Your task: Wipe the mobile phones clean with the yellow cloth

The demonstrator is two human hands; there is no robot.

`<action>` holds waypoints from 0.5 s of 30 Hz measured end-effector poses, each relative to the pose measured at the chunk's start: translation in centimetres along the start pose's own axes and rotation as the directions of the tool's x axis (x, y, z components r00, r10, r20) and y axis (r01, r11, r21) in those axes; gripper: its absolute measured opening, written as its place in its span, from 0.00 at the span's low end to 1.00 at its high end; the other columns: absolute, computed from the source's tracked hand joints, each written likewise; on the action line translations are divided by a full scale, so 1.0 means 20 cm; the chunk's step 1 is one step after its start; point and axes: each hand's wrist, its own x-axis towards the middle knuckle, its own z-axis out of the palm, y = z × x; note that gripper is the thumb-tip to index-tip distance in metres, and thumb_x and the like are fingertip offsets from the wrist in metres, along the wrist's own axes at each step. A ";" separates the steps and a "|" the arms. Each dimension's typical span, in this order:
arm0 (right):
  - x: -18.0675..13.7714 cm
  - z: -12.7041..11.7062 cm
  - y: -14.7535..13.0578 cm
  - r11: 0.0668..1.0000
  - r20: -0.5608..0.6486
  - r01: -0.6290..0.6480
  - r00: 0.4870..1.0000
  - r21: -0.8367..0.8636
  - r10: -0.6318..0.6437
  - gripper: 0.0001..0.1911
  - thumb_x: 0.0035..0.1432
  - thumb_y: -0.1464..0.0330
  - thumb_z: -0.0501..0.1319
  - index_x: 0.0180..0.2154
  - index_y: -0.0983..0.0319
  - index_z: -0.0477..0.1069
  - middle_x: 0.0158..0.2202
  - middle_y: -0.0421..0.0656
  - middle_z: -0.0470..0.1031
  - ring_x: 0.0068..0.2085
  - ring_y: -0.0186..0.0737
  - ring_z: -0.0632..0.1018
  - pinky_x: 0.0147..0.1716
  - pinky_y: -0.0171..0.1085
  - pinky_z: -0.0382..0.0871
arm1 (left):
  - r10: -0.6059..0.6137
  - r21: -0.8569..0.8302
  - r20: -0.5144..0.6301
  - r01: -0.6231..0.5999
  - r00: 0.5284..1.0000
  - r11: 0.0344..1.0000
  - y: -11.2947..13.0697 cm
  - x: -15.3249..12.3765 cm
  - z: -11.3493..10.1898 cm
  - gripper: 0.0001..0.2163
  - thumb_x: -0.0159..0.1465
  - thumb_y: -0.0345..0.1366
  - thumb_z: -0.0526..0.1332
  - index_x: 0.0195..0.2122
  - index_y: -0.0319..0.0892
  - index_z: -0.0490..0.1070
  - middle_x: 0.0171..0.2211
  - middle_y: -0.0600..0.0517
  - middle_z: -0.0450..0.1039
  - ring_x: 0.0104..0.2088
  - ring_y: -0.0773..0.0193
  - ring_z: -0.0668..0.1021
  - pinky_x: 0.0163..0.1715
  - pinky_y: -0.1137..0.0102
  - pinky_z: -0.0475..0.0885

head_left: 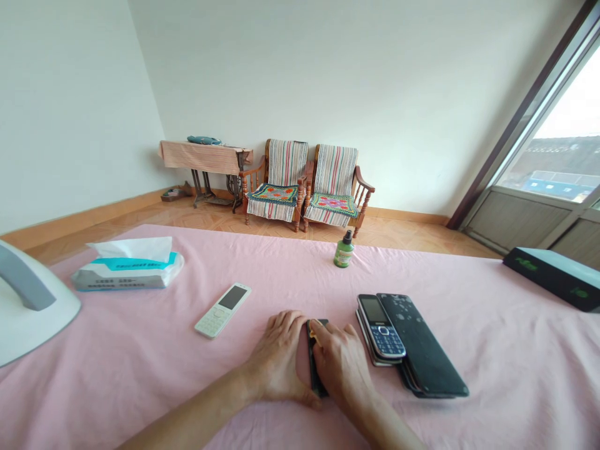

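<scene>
A slim dark mobile phone (pixel 321 382) lies on the pink cloth (pixel 154 387), mostly hidden by my hands. My left hand (pixel 281 359) grips its left side, thumb near the close end and fingers at the far end. On top of the phone presses my right hand (pixel 340 359), its fingers curled around a small yellowish thing (pixel 314 336) too covered to make out. To the left rests a white keypad phone (pixel 223 310), screen up. On the right, a blue-black keypad phone (pixel 382 331) sits on another device, beside a larger dark slab-like device (pixel 422 347) with a scuffed top.
A tissue pack (pixel 126 275) and a white-grey iron (pixel 32 306) stand at the left. A green spray bottle (pixel 344 251) is near the cloth's far edge, and a black box (pixel 553 275) lies far right. Beyond are two wooden chairs (pixel 304 181) and a covered sewing table (pixel 201 157).
</scene>
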 end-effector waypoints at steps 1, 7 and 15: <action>0.00 0.00 0.01 1.000 -0.004 -0.020 1.000 -0.005 0.020 0.13 0.56 0.78 0.53 0.37 0.59 0.72 0.31 0.41 0.78 0.32 0.40 0.76 0.34 0.38 0.52 | -0.005 0.005 0.004 0.005 1.000 1.000 0.00 0.00 0.00 0.45 0.29 0.51 0.73 0.50 0.45 0.59 0.50 0.45 0.62 0.50 0.45 0.66 0.52 0.53 0.61; -0.02 0.00 0.01 1.000 0.006 0.005 1.000 0.010 -0.005 0.14 0.56 0.79 0.54 0.39 0.60 0.72 0.31 0.42 0.78 0.32 0.39 0.75 0.35 0.37 0.52 | -0.009 0.009 -0.010 0.009 1.000 1.000 0.00 0.00 0.01 0.43 0.31 0.52 0.72 0.49 0.45 0.59 0.49 0.46 0.62 0.50 0.44 0.66 0.52 0.53 0.60; -0.02 0.00 0.01 0.996 0.008 0.066 0.998 0.061 -0.066 0.15 0.55 0.78 0.53 0.40 0.58 0.71 0.30 0.40 0.77 0.30 0.37 0.73 0.34 0.36 0.50 | 0.008 0.015 -0.013 -0.008 1.000 1.000 0.00 0.00 0.00 0.42 0.31 0.52 0.72 0.48 0.45 0.60 0.48 0.46 0.64 0.49 0.45 0.67 0.51 0.53 0.63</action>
